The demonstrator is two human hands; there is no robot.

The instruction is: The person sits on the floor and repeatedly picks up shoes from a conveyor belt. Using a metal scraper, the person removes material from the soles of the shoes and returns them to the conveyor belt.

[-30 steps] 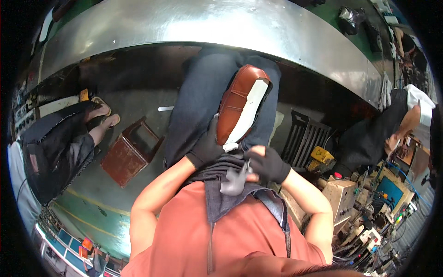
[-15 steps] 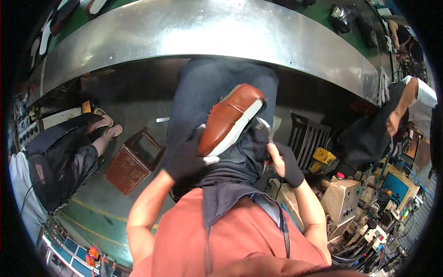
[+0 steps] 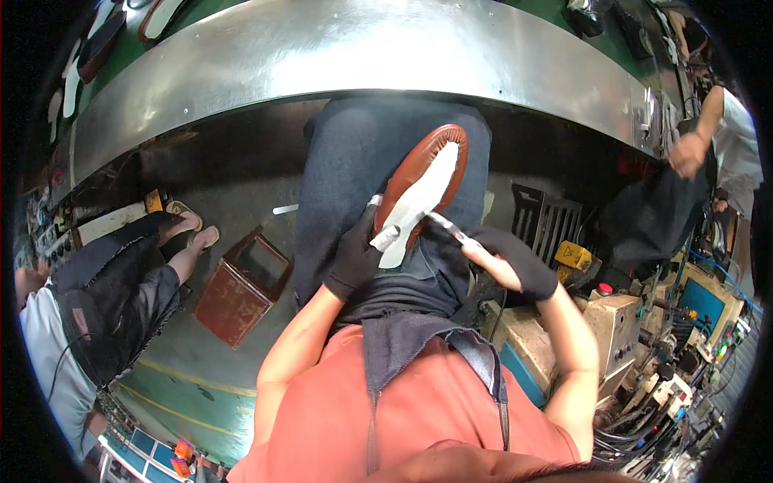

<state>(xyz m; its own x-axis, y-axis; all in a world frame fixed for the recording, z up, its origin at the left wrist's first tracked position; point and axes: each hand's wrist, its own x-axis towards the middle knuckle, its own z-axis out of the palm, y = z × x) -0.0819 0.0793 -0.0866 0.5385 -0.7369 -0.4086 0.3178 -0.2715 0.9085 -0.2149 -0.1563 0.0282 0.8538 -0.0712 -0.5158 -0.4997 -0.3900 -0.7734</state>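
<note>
On my lap, a brown leather shoe (image 3: 392,191) lies sole side up. Its white bottom (image 3: 427,185) faces me, and the leather is gathered in pleats round the toe. My left hand (image 3: 358,251), in a black glove with pale-wrapped fingertips, grips the shoe's near left side. My right hand (image 3: 514,259), gloved in black with the thumb bare, is closed round a slim metal hand tool (image 3: 445,224). The tool's tip is at the shoe's right edge, near the middle of the white bottom; its exact kind I cannot make out.
Beyond my knees runs a curved-looking metal ledge (image 3: 362,56), with a green surface and more shoe parts (image 3: 101,40) behind it. A brown stool (image 3: 237,290) stands at left near a seated person (image 3: 105,298). Machinery (image 3: 620,338) fills the right, below another person's hand (image 3: 688,154).
The shoe has turned from showing its brown side to showing its white bottom. My right hand has brought the tool's tip to the shoe's edge. The co-worker's hand at right has moved up.
</note>
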